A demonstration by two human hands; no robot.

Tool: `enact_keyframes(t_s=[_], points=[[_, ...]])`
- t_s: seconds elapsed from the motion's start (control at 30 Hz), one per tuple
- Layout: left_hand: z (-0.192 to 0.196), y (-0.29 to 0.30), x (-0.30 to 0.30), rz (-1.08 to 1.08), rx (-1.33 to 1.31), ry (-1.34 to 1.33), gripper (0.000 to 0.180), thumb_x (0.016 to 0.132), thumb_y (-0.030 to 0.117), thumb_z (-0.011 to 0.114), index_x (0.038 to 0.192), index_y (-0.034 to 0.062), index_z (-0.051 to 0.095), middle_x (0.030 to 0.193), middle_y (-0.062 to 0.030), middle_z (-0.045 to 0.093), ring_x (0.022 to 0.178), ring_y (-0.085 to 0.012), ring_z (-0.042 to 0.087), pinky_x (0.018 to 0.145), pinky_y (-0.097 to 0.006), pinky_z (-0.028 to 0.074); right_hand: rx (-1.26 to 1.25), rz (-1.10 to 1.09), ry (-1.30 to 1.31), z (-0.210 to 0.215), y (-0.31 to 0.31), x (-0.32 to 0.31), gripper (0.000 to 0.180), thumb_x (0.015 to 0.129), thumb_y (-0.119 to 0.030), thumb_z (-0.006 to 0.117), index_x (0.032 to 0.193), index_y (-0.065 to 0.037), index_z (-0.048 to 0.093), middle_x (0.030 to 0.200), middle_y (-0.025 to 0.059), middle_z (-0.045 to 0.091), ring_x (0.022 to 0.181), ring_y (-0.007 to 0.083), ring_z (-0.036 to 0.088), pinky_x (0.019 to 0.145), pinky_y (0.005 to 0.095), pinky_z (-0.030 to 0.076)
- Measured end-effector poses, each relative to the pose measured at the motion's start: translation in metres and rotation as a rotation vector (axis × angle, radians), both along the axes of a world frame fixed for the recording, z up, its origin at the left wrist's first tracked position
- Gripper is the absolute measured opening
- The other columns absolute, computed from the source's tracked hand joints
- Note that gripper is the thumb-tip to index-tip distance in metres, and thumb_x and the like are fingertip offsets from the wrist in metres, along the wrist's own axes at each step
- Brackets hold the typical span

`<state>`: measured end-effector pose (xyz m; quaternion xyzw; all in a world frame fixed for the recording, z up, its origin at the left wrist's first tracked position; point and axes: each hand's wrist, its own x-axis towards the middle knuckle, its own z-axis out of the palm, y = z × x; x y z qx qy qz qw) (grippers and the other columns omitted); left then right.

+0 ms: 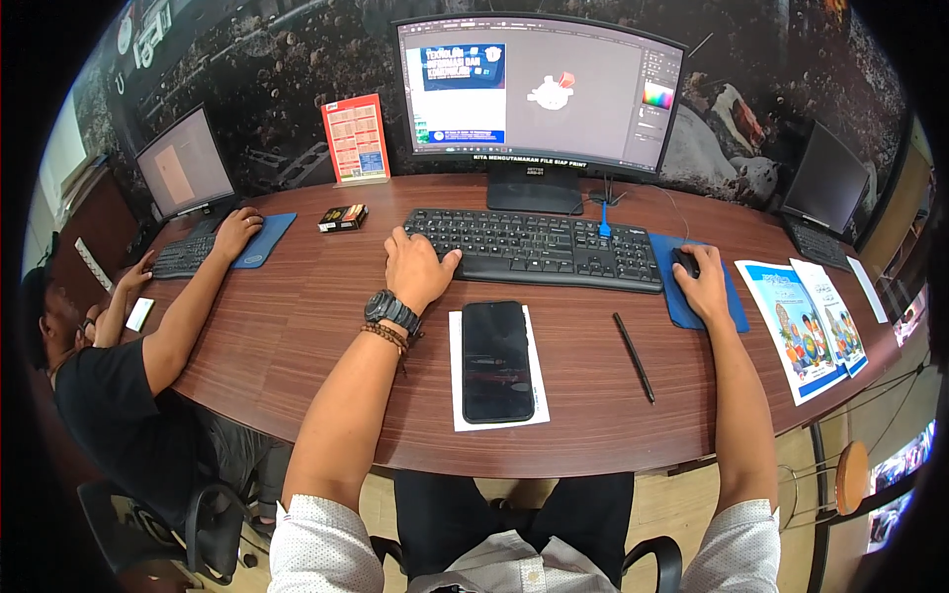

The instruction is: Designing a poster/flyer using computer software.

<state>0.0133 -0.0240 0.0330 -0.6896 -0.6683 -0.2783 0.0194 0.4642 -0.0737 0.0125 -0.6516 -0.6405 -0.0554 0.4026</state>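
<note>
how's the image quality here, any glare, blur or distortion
In the head view, black fills the corners, and the monitor at far right looks skewed near the rim; in the head view, the phone's dark screen shows faint reflections; also in the head view, left hand and right hand look fairly sharp, without obvious motion blur.

That brown desk (267,346) holds a black keyboard (534,247) upper centre, white paper (537,390) just below centre, a blue mousepad (679,304) right.
</note>
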Motion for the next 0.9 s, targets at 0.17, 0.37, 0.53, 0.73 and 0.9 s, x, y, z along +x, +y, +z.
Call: enact_keyframes(t_s=[0.17, 0.37, 0.53, 0.73, 0.9], points=[[-0.001, -0.001, -0.001, -0.004, 0.022, -0.005, 0.060, 0.085, 0.042, 0.073, 0.101, -0.0152, 0.063, 0.119, -0.0275, 0.049, 0.114, -0.0437, 0.048, 0.095, -0.049, 0.047, -0.013, -0.005, 0.005, 0.001, -0.001, -0.001, 0.037, 0.083, -0.020, 0.069, 0.116, -0.006, 0.065, 0.120, 0.0176, 0.055, 0.113, 0.0364, 0.056, 0.098, 0.0431, 0.046], [-0.008, 0.002, -0.001, -0.006, 0.078, -0.017, 0.062, 0.083, 0.043, 0.075, 0.111, -0.0106, 0.058, 0.118, -0.0278, 0.049, 0.115, -0.0444, 0.046, 0.098, -0.052, 0.042, 0.000, 0.049, -0.025, -0.001, 0.000, 0.003, 0.036, 0.082, -0.019, 0.069, 0.115, -0.006, 0.065, 0.119, 0.0169, 0.055, 0.112, 0.0353, 0.056, 0.098, 0.0425, 0.046], [-0.018, 0.007, -0.007, 0.006, 0.159, -0.017, 0.065, 0.081, 0.043, 0.076, 0.120, -0.0045, 0.053, 0.120, -0.0270, 0.048, 0.120, -0.0443, 0.042, 0.102, -0.056, 0.034, -0.029, 0.035, 0.010, 0.004, -0.001, -0.004, 0.035, 0.082, -0.019, 0.069, 0.114, -0.006, 0.066, 0.118, 0.0161, 0.056, 0.112, 0.0348, 0.056, 0.098, 0.0422, 0.045], [-0.019, 0.008, -0.005, -0.012, 0.098, -0.063, 0.068, 0.083, 0.045, 0.074, 0.124, -0.0043, 0.052, 0.125, -0.0289, 0.047, 0.123, -0.0454, 0.040, 0.105, -0.057, 0.031, -0.015, 0.014, 0.001, -0.001, 0.001, 0.004, 0.034, 0.082, -0.019, 0.069, 0.113, -0.006, 0.066, 0.118, 0.0162, 0.056, 0.112, 0.0350, 0.056, 0.098, 0.0427, 0.045], [-0.019, 0.007, -0.006, -0.019, 0.060, -0.067, 0.069, 0.084, 0.045, 0.072, 0.128, -0.0043, 0.052, 0.127, -0.0297, 0.047, 0.126, -0.0461, 0.040, 0.107, -0.058, 0.030, -0.012, 0.015, 0.004, 0.000, 0.000, 0.001, 0.036, 0.082, -0.020, 0.069, 0.114, -0.006, 0.066, 0.118, 0.0165, 0.055, 0.113, 0.0351, 0.056, 0.099, 0.0426, 0.045]])
